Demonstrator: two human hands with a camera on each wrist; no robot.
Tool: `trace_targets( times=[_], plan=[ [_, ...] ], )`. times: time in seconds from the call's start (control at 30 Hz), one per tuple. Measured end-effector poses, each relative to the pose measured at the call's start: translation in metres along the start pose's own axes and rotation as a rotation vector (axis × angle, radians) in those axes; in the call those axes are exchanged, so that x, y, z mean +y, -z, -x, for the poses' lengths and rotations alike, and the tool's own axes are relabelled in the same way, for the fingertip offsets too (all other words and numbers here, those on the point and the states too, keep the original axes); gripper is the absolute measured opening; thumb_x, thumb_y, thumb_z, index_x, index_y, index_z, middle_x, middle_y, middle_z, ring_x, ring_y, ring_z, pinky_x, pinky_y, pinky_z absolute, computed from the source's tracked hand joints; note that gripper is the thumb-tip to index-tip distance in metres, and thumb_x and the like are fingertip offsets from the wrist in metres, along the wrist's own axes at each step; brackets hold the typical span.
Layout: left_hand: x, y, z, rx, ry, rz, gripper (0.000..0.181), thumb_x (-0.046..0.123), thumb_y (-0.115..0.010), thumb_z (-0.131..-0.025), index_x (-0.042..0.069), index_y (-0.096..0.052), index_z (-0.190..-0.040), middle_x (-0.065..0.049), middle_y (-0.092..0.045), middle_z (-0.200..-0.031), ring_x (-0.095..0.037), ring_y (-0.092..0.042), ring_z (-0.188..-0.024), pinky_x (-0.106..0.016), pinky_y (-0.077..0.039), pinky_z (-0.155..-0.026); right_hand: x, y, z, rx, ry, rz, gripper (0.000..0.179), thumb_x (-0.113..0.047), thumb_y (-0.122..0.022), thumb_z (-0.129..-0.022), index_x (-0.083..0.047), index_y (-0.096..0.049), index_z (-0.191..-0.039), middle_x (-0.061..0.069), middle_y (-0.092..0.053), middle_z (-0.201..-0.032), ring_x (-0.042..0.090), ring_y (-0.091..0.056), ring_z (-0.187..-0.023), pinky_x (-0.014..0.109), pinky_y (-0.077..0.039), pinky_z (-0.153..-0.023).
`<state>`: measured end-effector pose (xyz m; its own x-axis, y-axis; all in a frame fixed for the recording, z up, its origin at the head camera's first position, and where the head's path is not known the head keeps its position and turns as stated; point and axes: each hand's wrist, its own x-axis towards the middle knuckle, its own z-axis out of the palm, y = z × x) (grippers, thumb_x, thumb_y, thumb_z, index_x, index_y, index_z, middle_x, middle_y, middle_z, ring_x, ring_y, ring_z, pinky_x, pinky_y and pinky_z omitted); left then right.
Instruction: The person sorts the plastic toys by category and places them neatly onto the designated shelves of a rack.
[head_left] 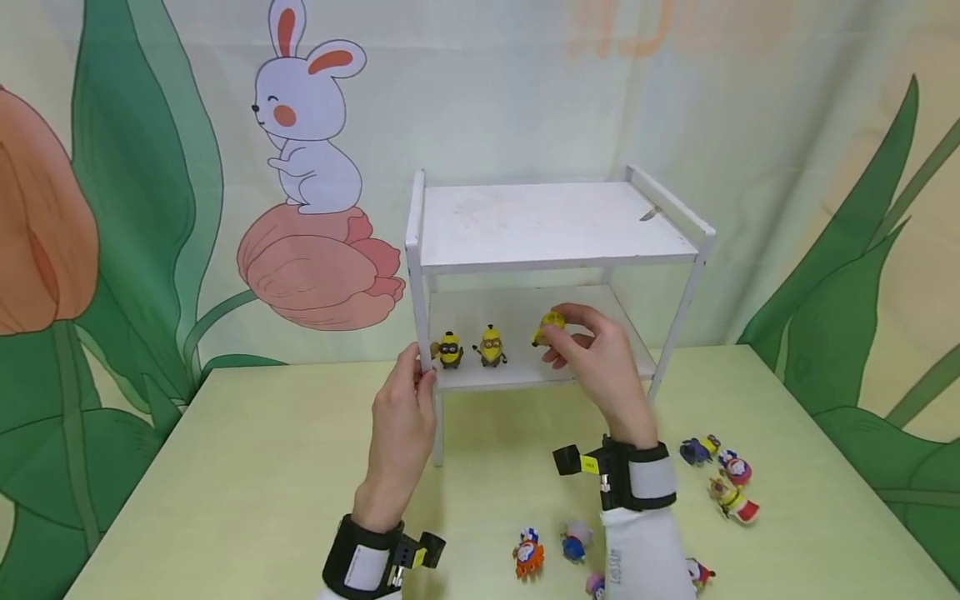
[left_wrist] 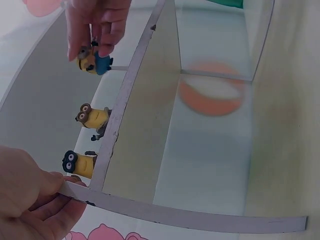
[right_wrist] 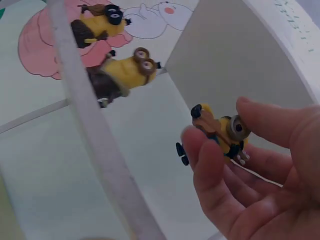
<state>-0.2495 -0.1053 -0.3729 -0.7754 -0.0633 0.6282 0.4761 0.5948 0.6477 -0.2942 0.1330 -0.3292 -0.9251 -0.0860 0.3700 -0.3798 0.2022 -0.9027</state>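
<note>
My right hand [head_left: 603, 358] pinches a one-eyed yellow Minion figurine [head_left: 553, 320] between thumb and fingers, above the lower board [head_left: 517, 379] of a white two-tier shelf. The right wrist view shows a small brown guitar [right_wrist: 206, 123] on its front, and its feet pointing left. Two more Minion figurines stand upright on that board: one with a dark mask [head_left: 449, 351] at the left end, and one with brown goggles [head_left: 491, 347] beside it. With thumb and fingers, my left hand [head_left: 401, 417] holds the shelf's left front post [left_wrist: 75, 190], close to the masked figurine.
The shelf's upper board [head_left: 555, 221] lies over the figurines, with raised side rails. On the pale yellow table [head_left: 262, 483], several small toy figures lie at the right, among them a blue one [head_left: 697, 450], and an orange one [head_left: 528, 557] is near the front. A printed curtain [head_left: 487, 100] hangs behind.
</note>
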Motion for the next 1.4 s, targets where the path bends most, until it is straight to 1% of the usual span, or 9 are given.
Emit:
trace_targets(
  times=[0.2,0.43,0.6,0.73,0.87,1.0,1.17,1.3,1.4],
  plan=[
    [0.001,0.0,0.0,-0.003,-0.002,0.004,0.038,-0.005,-0.057,-0.096,-0.003,-0.048,-0.132,-0.019,-0.063,-0.103,-0.026,-0.062,-0.084,-0.035,-0.058,-0.073,0.008,-0.008,-0.003,-0.001,-0.047,0.017,0.038,-0.025,-0.069,-0.094,-0.004,-0.062,-0.124,0.011,-0.071,-0.096,0.028,-0.067,-0.07,0.032,-0.056,-0.062],
    [0.003,0.0,-0.002,0.005,-0.013,0.0,0.037,-0.005,-0.057,-0.096,-0.004,-0.048,-0.132,-0.019,-0.063,-0.103,-0.026,-0.062,-0.084,-0.035,-0.058,-0.072,0.009,-0.015,-0.007,0.003,-0.041,0.068,0.038,-0.023,-0.068,-0.094,-0.002,-0.062,-0.125,0.01,-0.07,-0.097,0.026,-0.066,-0.065,0.031,-0.055,-0.057],
    [0.004,0.001,0.0,0.007,-0.012,0.004,0.037,-0.005,-0.058,-0.095,-0.004,-0.048,-0.131,-0.019,-0.063,-0.102,-0.026,-0.062,-0.083,-0.035,-0.058,-0.071,0.01,-0.016,-0.007,0.018,-0.043,0.099,0.036,-0.022,-0.067,-0.095,-0.003,-0.063,-0.125,0.008,-0.071,-0.095,0.025,-0.064,-0.059,0.028,-0.053,-0.053],
    [0.004,0.0,0.001,0.009,-0.013,0.003,0.038,-0.005,-0.059,-0.095,-0.005,-0.048,-0.131,-0.019,-0.064,-0.102,-0.026,-0.062,-0.082,-0.036,-0.058,-0.07,0.011,-0.018,-0.006,0.017,-0.038,0.119,0.036,-0.022,-0.067,-0.095,-0.002,-0.063,-0.125,0.01,-0.071,-0.096,0.024,-0.063,-0.058,0.027,-0.052,-0.053],
    [0.004,0.0,0.002,0.002,-0.004,-0.001,0.038,-0.005,-0.058,-0.095,-0.005,-0.047,-0.131,-0.019,-0.064,-0.103,-0.025,-0.062,-0.083,-0.035,-0.058,-0.072,0.012,-0.019,-0.005,0.006,-0.034,0.136,0.036,-0.02,-0.066,-0.096,-0.003,-0.062,-0.127,0.01,-0.069,-0.106,0.023,-0.064,-0.059,0.028,-0.053,-0.054],
    [0.004,0.0,0.001,-0.007,0.003,-0.004,0.039,-0.005,-0.058,-0.095,-0.003,-0.047,-0.132,-0.019,-0.063,-0.103,-0.025,-0.062,-0.083,-0.034,-0.058,-0.073,0.012,-0.019,-0.004,-0.006,-0.03,0.129,0.034,-0.018,-0.066,-0.096,-0.004,-0.062,-0.127,0.011,-0.063,-0.115,0.023,-0.064,-0.06,0.029,-0.054,-0.055],
    [0.002,-0.001,0.001,-0.007,-0.003,-0.006,0.037,-0.005,-0.058,-0.095,-0.003,-0.048,-0.131,-0.019,-0.063,-0.103,-0.026,-0.062,-0.082,-0.034,-0.058,-0.072,0.013,-0.019,-0.004,-0.023,-0.029,0.132,0.033,-0.017,-0.065,-0.096,-0.003,-0.062,-0.126,0.012,-0.064,-0.115,0.024,-0.064,-0.059,0.03,-0.055,-0.055],
    [0.001,-0.001,0.001,0.005,-0.015,-0.013,0.036,-0.005,-0.058,-0.095,-0.004,-0.048,-0.13,-0.019,-0.063,-0.101,-0.026,-0.062,-0.082,-0.034,-0.058,-0.071,0.013,-0.021,-0.005,-0.029,-0.035,0.154,0.033,-0.017,-0.064,-0.097,-0.006,-0.06,-0.128,0.013,-0.062,-0.117,0.024,-0.063,-0.056,0.028,-0.051,-0.05],
    [0.001,0.0,0.001,0.007,-0.017,-0.015,0.035,-0.005,-0.057,-0.095,-0.004,-0.048,-0.13,-0.019,-0.063,-0.102,-0.026,-0.062,-0.083,-0.034,-0.058,-0.072,0.012,-0.023,-0.005,-0.042,-0.038,0.156,0.035,-0.017,-0.063,-0.097,-0.004,-0.059,-0.129,0.013,-0.061,-0.117,0.025,-0.062,-0.055,0.028,-0.049,-0.048]
  ],
)
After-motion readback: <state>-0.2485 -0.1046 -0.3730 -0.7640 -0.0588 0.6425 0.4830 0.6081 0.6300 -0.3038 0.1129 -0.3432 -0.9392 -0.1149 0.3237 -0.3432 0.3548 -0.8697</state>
